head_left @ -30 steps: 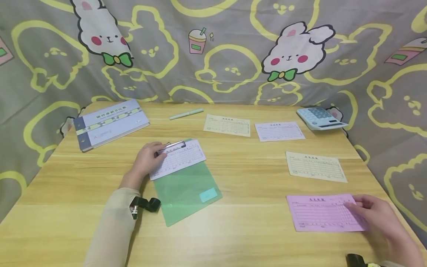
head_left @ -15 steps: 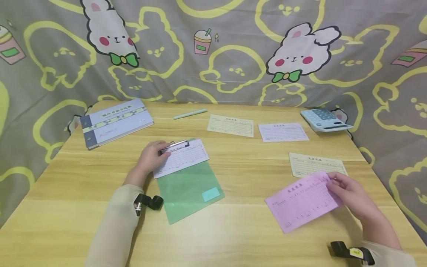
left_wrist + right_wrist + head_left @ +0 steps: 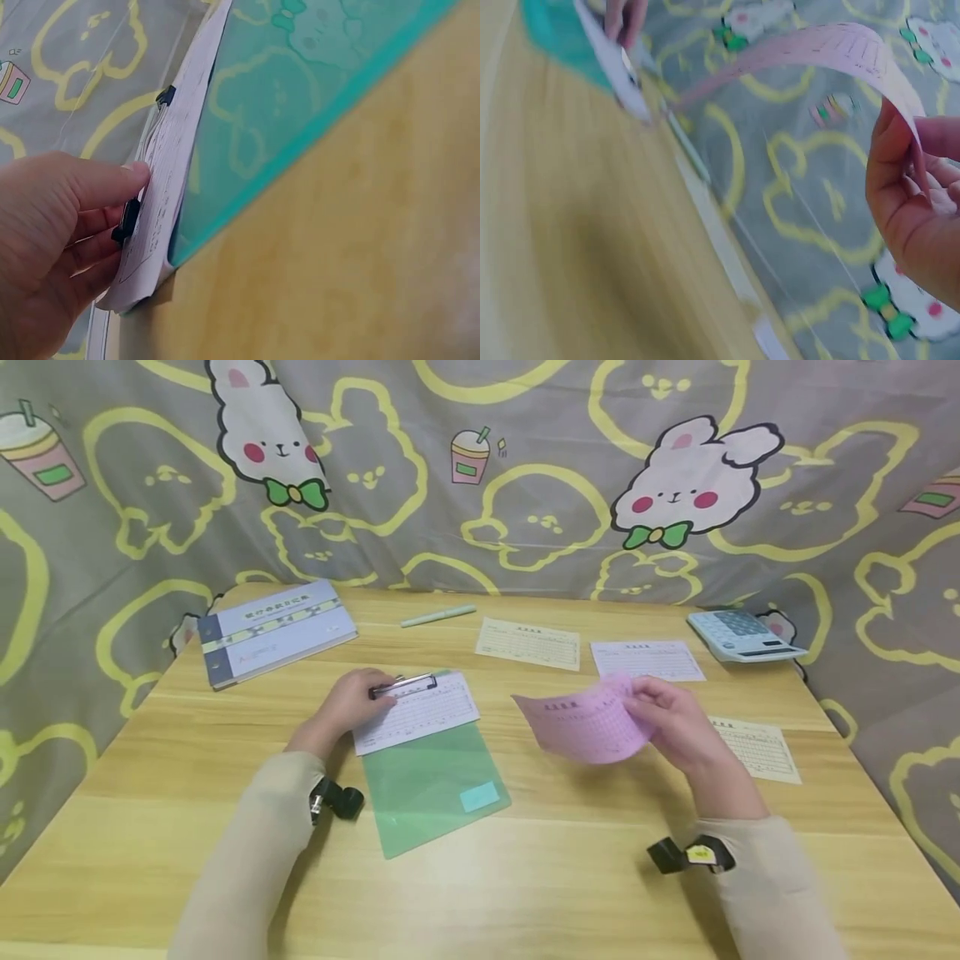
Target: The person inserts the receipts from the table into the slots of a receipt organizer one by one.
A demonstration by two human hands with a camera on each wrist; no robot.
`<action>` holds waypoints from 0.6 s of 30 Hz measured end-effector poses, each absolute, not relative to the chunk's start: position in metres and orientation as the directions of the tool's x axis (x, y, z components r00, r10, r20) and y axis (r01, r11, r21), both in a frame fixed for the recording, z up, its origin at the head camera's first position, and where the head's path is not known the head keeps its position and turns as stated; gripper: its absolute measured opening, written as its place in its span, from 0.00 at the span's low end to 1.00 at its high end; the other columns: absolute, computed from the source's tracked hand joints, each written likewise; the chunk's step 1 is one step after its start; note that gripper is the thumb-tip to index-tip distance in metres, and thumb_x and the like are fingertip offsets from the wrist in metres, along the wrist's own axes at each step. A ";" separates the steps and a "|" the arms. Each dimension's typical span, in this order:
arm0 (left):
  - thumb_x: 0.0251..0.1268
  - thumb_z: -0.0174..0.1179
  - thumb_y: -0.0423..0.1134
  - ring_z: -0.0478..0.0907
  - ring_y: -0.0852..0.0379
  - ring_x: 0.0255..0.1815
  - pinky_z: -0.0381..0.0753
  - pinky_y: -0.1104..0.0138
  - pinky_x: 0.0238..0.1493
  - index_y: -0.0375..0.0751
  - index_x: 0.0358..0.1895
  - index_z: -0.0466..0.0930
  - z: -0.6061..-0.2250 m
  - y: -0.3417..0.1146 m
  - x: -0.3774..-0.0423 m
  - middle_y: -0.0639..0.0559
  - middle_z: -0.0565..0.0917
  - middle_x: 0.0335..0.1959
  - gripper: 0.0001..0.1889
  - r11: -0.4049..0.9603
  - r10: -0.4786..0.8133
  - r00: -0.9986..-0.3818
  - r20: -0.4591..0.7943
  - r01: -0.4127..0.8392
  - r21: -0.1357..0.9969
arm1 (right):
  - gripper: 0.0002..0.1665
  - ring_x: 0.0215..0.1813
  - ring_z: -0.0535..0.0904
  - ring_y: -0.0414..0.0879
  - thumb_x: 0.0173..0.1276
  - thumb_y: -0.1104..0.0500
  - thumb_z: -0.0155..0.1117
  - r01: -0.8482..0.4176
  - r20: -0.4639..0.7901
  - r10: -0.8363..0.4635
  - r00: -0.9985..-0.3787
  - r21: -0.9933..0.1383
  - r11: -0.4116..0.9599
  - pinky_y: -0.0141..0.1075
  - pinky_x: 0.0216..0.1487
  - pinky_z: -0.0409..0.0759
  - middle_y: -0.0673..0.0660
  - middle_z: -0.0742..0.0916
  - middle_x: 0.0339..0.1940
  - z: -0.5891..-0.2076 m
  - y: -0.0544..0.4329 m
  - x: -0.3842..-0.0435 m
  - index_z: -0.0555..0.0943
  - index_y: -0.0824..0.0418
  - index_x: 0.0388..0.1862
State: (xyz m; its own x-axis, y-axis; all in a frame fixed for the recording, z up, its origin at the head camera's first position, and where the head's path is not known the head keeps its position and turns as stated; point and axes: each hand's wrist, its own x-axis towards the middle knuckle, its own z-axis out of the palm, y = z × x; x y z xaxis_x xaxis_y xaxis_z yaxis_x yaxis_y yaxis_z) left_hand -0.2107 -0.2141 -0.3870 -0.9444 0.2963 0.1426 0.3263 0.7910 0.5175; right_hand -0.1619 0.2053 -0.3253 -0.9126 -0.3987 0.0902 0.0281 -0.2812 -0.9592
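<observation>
I have the left hand point(image 3: 348, 702) gripping the clip point(image 3: 406, 684), the right hand point(image 3: 681, 724) pinching the pink slip point(image 3: 576, 728) (bowed), so I'd best move gently.

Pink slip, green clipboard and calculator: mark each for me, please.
Pink slip point(image 3: 581, 727): head view, middle of its printed face.
Green clipboard point(image 3: 423, 787): head view, bare lower part of the board.
Calculator point(image 3: 738, 626): head view, on its keys.

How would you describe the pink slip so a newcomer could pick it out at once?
Start at the wooden table and find the green clipboard. To its right, the right hand pinches a curved paper slip in the air. Unlike the white slips and pale yellow slips nearby, it alone is pink.
</observation>
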 end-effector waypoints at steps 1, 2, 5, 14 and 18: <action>0.50 0.60 0.35 0.72 0.43 0.44 0.64 0.54 0.49 0.32 0.43 0.77 -0.387 -0.214 -0.212 0.38 0.77 0.41 0.16 0.790 0.299 -0.944 0.136 0.326 0.520 | 0.17 0.34 0.77 0.43 0.61 0.76 0.42 0.043 0.105 -0.424 -0.899 -0.944 -0.326 0.31 0.34 0.75 0.54 0.82 0.33 -0.324 0.197 -0.165 0.77 0.61 0.35; 0.50 0.60 0.35 0.72 0.44 0.43 0.65 0.54 0.48 0.32 0.43 0.77 -0.386 -0.213 -0.213 0.39 0.77 0.40 0.16 0.788 0.303 -0.944 0.130 0.325 0.523 | 0.18 0.35 0.77 0.43 0.62 0.77 0.40 0.058 0.126 -0.449 -0.885 -0.925 -0.376 0.32 0.34 0.75 0.55 0.81 0.33 -0.324 0.189 -0.168 0.77 0.62 0.35; 0.49 0.61 0.36 0.73 0.47 0.40 0.68 0.56 0.45 0.32 0.42 0.77 -0.385 -0.214 -0.219 0.41 0.78 0.38 0.16 0.785 0.302 -0.949 0.095 0.304 0.540 | 0.20 0.36 0.77 0.46 0.64 0.75 0.35 0.147 0.195 -0.513 -0.836 -0.822 -0.551 0.34 0.36 0.75 0.58 0.81 0.35 -0.323 0.170 -0.178 0.76 0.65 0.38; 0.47 0.62 0.38 0.74 0.51 0.35 0.71 0.60 0.40 0.33 0.41 0.78 -0.379 -0.215 -0.232 0.45 0.79 0.33 0.17 0.770 0.311 -0.950 0.014 0.260 0.582 | 0.20 0.36 0.77 0.47 0.65 0.73 0.35 0.349 0.022 -0.513 -0.858 -0.708 -0.614 0.35 0.38 0.75 0.58 0.81 0.34 -0.336 0.120 -0.191 0.77 0.64 0.34; 0.46 0.62 0.36 0.72 0.52 0.33 0.70 0.62 0.37 0.33 0.40 0.78 -0.383 -0.212 -0.234 0.45 0.79 0.31 0.16 0.721 0.307 -0.951 0.030 0.253 0.645 | 0.14 0.34 0.77 0.45 0.63 0.73 0.41 0.381 -0.165 -0.407 -0.898 -0.754 -0.535 0.34 0.37 0.75 0.57 0.81 0.32 -0.350 0.092 -0.191 0.76 0.64 0.33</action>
